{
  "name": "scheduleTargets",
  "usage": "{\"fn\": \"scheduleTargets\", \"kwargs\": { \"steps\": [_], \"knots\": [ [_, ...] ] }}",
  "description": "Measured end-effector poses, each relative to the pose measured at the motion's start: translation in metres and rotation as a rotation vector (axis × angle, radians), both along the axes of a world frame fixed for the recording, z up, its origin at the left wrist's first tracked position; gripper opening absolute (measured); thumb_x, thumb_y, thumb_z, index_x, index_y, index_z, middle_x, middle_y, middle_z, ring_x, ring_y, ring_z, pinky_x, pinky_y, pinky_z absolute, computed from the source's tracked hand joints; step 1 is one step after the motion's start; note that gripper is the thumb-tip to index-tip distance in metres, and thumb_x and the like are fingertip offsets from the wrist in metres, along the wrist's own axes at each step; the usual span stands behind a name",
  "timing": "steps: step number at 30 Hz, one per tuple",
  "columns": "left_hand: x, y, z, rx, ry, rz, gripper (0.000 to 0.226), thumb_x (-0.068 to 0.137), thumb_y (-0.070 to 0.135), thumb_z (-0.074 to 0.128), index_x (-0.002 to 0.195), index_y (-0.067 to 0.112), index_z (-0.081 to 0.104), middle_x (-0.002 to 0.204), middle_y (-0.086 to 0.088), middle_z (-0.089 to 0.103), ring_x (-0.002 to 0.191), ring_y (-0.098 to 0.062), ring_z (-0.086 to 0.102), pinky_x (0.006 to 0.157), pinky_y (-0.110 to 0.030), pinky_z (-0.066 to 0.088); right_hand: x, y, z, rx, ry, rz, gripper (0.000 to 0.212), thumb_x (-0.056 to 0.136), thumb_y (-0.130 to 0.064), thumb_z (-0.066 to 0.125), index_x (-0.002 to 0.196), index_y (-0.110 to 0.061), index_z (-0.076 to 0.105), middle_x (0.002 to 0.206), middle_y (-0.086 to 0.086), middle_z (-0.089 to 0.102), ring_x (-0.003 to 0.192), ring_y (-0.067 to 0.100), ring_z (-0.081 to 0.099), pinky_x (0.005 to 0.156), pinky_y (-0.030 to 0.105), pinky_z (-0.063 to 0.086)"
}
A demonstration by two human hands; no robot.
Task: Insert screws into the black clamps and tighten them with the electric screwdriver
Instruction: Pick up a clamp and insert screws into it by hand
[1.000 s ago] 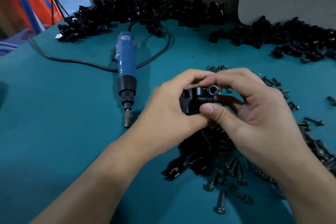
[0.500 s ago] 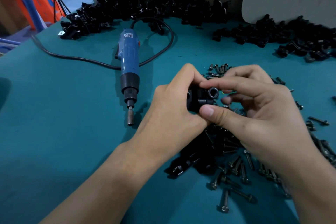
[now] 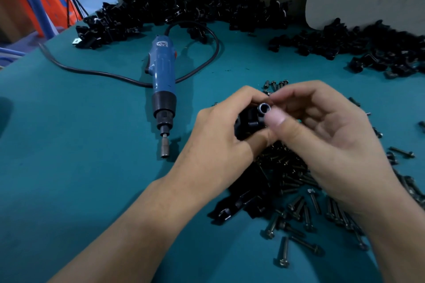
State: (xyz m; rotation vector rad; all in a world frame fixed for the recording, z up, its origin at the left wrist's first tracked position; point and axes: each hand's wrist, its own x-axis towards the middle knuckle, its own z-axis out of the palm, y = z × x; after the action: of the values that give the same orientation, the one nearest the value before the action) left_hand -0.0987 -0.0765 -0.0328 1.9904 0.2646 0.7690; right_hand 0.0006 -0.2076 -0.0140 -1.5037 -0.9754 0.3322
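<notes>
Here both hands clamp one black clamp (image 3: 249, 123): left hand (image 3: 220, 135), right hand (image 3: 322, 131). The electric screwdriver (image 3: 163, 85) lies on the counter (image 3: 69, 145).

A table (image 3: 69, 145) with a teal cover is carrying everything. The electric screwdriver (image 3: 163, 76) is lying flat on it, left of the middle, with its bit pointing toward the near edge. Its black cable (image 3: 92, 72) is looping behind it and running off to the left. Black clamps (image 3: 184, 14) are lying in a long heap along the far edge, and a second heap (image 3: 368, 46) is spreading at the far right. Loose screws (image 3: 299, 213) are lying scattered at the near right, beside a few more clamps (image 3: 241, 207).
</notes>
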Motion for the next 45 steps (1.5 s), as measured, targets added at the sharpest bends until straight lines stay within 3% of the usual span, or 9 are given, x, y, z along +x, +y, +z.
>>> {"fn": "scheduleTargets", "kwargs": {
  "steps": [4, 9, 14, 17, 20, 25, 31, 38, 45],
  "knots": [
    [0.0, 0.002, -0.001, -0.023, 0.014, 0.051, 0.017, 0.088, 0.04, 0.081, 0.096, 0.034, 0.068, 0.091, 0.014, 0.071, 0.088, -0.01, 0.067, 0.073, -0.02, 0.053, 0.009, -0.005, 0.001, -0.139, -0.147, -0.304, 0.015, 0.097, -0.043, 0.057, 0.1, -0.036, 0.071, 0.089, -0.013, 0.071, 0.076, 0.005, 0.064, 0.063, 0.022, 0.053],
    [0.001, 0.004, -0.005, -0.019, 0.032, 0.07, 0.016, 0.089, 0.035, 0.081, 0.096, 0.031, 0.067, 0.091, 0.01, 0.07, 0.092, -0.013, 0.067, 0.078, -0.026, 0.053, 0.015, -0.011, 0.0, -0.826, -0.463, -0.212, 0.047, 0.075, -0.064, 0.062, 0.117, -0.043, 0.067, 0.116, -0.017, 0.054, 0.118, 0.011, 0.047, 0.1, 0.037, 0.042],
    [0.0, 0.003, -0.006, -0.005, 0.056, 0.075, 0.015, 0.089, 0.035, 0.08, 0.095, 0.034, 0.066, 0.091, 0.013, 0.069, 0.091, -0.009, 0.066, 0.076, -0.016, 0.05, 0.011, -0.01, 0.006, -0.74, -0.391, -0.226, 0.013, 0.081, -0.047, 0.074, 0.094, -0.047, 0.07, 0.106, -0.022, 0.06, 0.101, 0.009, 0.056, 0.078, 0.025, 0.044],
    [0.0, 0.004, -0.006, -0.007, 0.056, 0.075, 0.015, 0.09, 0.036, 0.08, 0.095, 0.032, 0.066, 0.09, 0.012, 0.069, 0.089, -0.01, 0.066, 0.074, -0.016, 0.051, 0.014, -0.012, 0.005, -0.727, -0.376, -0.219, 0.02, 0.086, -0.033, 0.075, 0.079, -0.049, 0.065, 0.1, -0.025, 0.06, 0.092, 0.001, 0.055, 0.07, 0.013, 0.035],
    [0.0, 0.004, -0.007, -0.019, 0.061, 0.071, 0.014, 0.09, 0.035, 0.08, 0.095, 0.032, 0.067, 0.091, 0.012, 0.07, 0.09, -0.009, 0.066, 0.074, -0.015, 0.051, 0.016, -0.016, 0.008, -0.724, -0.343, -0.264, 0.007, 0.084, -0.049, 0.07, 0.091, -0.048, 0.067, 0.104, -0.027, 0.06, 0.099, 0.004, 0.057, 0.075, 0.024, 0.043],
    [0.0, 0.004, -0.008, -0.033, 0.074, 0.067, 0.013, 0.09, 0.035, 0.079, 0.095, 0.034, 0.067, 0.093, 0.015, 0.07, 0.091, -0.006, 0.066, 0.076, -0.011, 0.049, 0.032, -0.052, 0.019, -1.027, -0.345, -0.306, 0.106, 0.029, -0.109, 0.051, 0.129, -0.077, 0.033, 0.149, -0.011, 0.039, 0.143, 0.028, 0.031, 0.115, 0.06, 0.032],
    [0.001, 0.003, -0.01, -0.026, 0.092, 0.079, 0.014, 0.09, 0.034, 0.08, 0.095, 0.033, 0.067, 0.092, 0.013, 0.07, 0.089, -0.008, 0.065, 0.075, -0.012, 0.05, 0.04, -0.068, 0.024, -1.077, -0.247, -0.131, 0.102, 0.009, -0.1, 0.063, 0.107, -0.086, 0.039, 0.126, -0.027, 0.039, 0.132, 0.016, 0.038, 0.11, 0.054, 0.041],
    [0.001, 0.003, -0.012, -0.03, 0.112, 0.094, 0.014, 0.089, 0.035, 0.08, 0.095, 0.035, 0.067, 0.091, 0.015, 0.07, 0.088, -0.007, 0.066, 0.075, -0.015, 0.051, 0.037, -0.061, 0.025, -0.919, -0.268, -0.205, 0.069, 0.029, -0.081, 0.067, 0.098, -0.075, 0.059, 0.114, -0.034, 0.053, 0.1, 0.009, 0.059, 0.087, 0.046, 0.056],
    [0.001, 0.002, -0.012, -0.023, 0.126, 0.093, 0.014, 0.089, 0.035, 0.08, 0.095, 0.033, 0.067, 0.09, 0.014, 0.07, 0.086, -0.011, 0.065, 0.075, -0.021, 0.052, 0.039, -0.063, 0.021, -0.836, -0.314, -0.325, 0.042, 0.077, -0.029, 0.087, 0.083, -0.066, 0.069, 0.07, -0.023, 0.069, 0.052, 0.008, 0.064, 0.066, 0.035, 0.06]
  ]
}}
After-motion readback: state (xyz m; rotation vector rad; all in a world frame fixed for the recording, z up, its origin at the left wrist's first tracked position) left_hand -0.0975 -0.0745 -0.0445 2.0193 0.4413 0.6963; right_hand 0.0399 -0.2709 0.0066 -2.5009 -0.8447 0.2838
